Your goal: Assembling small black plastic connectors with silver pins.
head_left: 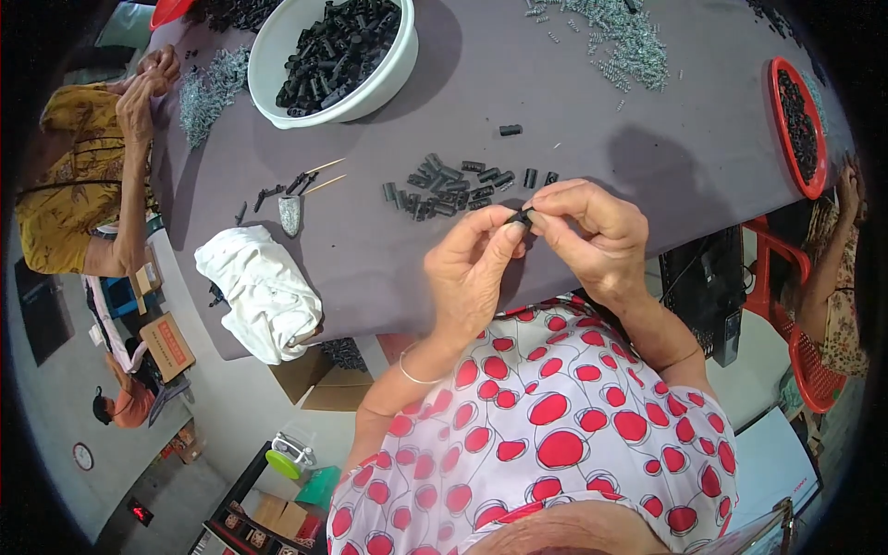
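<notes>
Both my hands meet over the table's near edge around a small black plastic part point(521, 218). My left hand point(472, 268) pinches it between thumb and forefinger. From the other side, the fingertips of my right hand point(597, 236) close on it too; they cover most of the part. Just beyond my hands lies a loose pile of short black cylinders point(449, 188), with one black cylinder point(511, 130) lying apart farther back. Many small metal springs point(624, 46) are heaped at the far right of the table.
A white bowl point(402, 69) full of black parts stands at the back left. White cloth point(259, 291) lies by the left edge, near wooden sticks point(324, 183). A red tray point(816, 190) of black pieces sits right. Co-workers' hands point(139, 97) show left; another person sits right.
</notes>
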The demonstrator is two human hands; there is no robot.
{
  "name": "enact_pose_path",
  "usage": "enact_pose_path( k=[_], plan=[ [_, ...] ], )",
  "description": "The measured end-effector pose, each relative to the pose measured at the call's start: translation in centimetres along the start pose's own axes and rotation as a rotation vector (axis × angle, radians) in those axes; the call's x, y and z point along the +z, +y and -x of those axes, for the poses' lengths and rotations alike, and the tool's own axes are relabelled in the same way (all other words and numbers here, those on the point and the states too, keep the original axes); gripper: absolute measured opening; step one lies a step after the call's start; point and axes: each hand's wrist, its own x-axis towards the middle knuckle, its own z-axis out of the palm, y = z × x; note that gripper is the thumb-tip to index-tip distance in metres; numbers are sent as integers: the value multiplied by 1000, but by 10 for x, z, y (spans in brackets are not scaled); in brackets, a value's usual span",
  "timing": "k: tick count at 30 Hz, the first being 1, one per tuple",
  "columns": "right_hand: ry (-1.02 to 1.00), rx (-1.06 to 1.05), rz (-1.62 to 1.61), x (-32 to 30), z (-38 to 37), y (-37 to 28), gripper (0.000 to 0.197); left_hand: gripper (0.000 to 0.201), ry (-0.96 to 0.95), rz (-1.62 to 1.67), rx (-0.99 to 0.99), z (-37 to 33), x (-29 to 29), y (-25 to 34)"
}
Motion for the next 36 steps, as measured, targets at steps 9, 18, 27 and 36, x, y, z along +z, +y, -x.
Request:
enact_pose_path(
  k=[9,18,27,36],
  plan=[
    [-60,47,-10,0,-4,0,6,15,-17,44,-13,-1,-2,-6],
    [-39,-230,210,6,-4,7,14,15,-42,97,-75,-4,-7,-4],
    [-62,-456,275,8,-2,6,43,14,-215,599,-529,-19,-21,9],
    [-43,-657,385,0,-9,10,45,18,-235,739,-579,-16,-13,16]
  ],
)
